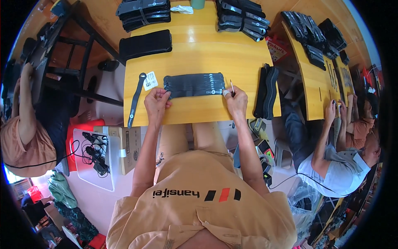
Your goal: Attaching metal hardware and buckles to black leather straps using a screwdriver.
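- The two hands sit well apart; the left hand has its thumb and fingers pinched at the near left corner of the black straps.
- The right hand is closed round a thin pointed tool, fingertips by the near right corner; I can't tell whether they grip the straps too.
- Those straps lie flat in an overlapping row, smooth and slightly shiny, making a rectangle near the front edge of the wooden tabletop.
- To the left, one loose strap with a rounded, holed end lies beside a white label.
- To the right, long ribbed strips lie close to the side edge.
- Smooth yellow wood stretches from the row to the banded bundles at the back.
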The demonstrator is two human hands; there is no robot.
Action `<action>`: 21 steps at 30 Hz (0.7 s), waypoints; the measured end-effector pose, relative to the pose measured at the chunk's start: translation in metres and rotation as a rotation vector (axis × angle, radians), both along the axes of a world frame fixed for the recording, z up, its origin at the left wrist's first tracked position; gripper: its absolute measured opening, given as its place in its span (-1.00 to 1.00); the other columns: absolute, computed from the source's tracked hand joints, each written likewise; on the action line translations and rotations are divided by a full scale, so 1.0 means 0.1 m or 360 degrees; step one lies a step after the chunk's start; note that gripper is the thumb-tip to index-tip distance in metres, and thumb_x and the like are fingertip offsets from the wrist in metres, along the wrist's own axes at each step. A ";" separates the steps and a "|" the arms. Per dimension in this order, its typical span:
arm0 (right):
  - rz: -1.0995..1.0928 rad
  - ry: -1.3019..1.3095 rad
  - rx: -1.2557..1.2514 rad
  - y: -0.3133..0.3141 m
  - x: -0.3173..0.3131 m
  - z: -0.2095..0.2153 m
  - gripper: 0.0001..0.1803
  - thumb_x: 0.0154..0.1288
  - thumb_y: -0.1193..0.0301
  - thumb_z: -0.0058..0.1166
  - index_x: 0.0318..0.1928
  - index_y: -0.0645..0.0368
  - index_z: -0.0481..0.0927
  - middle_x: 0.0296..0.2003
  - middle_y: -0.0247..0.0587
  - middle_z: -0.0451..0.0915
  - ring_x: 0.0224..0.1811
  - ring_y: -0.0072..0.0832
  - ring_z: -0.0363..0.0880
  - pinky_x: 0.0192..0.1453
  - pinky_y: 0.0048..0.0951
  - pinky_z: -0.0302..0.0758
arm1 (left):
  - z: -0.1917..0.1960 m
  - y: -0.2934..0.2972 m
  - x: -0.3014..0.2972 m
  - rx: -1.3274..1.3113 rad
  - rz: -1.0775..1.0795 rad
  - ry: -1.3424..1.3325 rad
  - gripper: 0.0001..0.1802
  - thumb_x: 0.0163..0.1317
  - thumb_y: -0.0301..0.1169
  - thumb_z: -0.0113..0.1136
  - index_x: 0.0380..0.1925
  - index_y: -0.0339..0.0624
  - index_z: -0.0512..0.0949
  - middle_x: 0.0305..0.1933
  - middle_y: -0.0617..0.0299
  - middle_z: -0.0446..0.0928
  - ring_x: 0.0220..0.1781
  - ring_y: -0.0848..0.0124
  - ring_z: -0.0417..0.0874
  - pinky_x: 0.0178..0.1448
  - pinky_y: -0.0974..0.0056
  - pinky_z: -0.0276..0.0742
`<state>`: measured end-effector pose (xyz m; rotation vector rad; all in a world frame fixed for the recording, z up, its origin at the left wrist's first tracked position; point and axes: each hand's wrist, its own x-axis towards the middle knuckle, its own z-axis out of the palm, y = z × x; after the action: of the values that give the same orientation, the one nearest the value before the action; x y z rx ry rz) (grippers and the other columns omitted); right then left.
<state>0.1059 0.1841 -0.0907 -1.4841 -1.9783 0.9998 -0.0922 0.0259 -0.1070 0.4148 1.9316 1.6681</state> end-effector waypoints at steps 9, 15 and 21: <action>-0.0013 -0.0102 0.0002 0.01 -0.03 0.02 -0.83 0.02 0.37 0.12 -0.48 0.24 0.58 -0.61 -0.04 0.54 -0.51 -0.15 0.54 -0.37 -0.21 0.42 | -0.01 0.01 -0.01 -0.0036 0.0002 0.0058 -0.88 0.06 -0.54 0.23 -0.45 -0.32 0.48 -0.60 0.25 0.48 -0.68 0.55 0.50 -0.65 0.51 0.38; -0.0022 -0.0161 0.0035 0.01 -0.05 0.00 -0.86 0.02 0.38 0.09 -0.48 0.21 0.57 -0.58 -0.05 0.56 -0.47 -0.12 0.55 -0.34 -0.17 0.44 | 0.03 0.04 0.03 -0.0060 0.0034 0.0095 -0.89 0.07 -0.54 0.22 -0.46 -0.32 0.47 -0.61 0.25 0.47 -0.70 0.55 0.50 -0.66 0.50 0.38; -0.0010 -0.0220 0.0112 -0.01 -0.05 0.01 -0.87 0.03 0.38 0.09 -0.45 0.18 0.55 -0.56 -0.07 0.56 -0.45 -0.09 0.55 -0.33 -0.13 0.44 | 0.02 0.04 0.04 -0.0068 0.0034 0.0153 -0.90 0.07 -0.54 0.21 -0.47 -0.31 0.47 -0.61 0.25 0.47 -0.71 0.55 0.48 -0.66 0.50 0.38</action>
<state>0.1005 0.1829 -0.0902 -1.5569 -2.0805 0.8363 -0.0887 0.0298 -0.1054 0.4674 2.0444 1.6446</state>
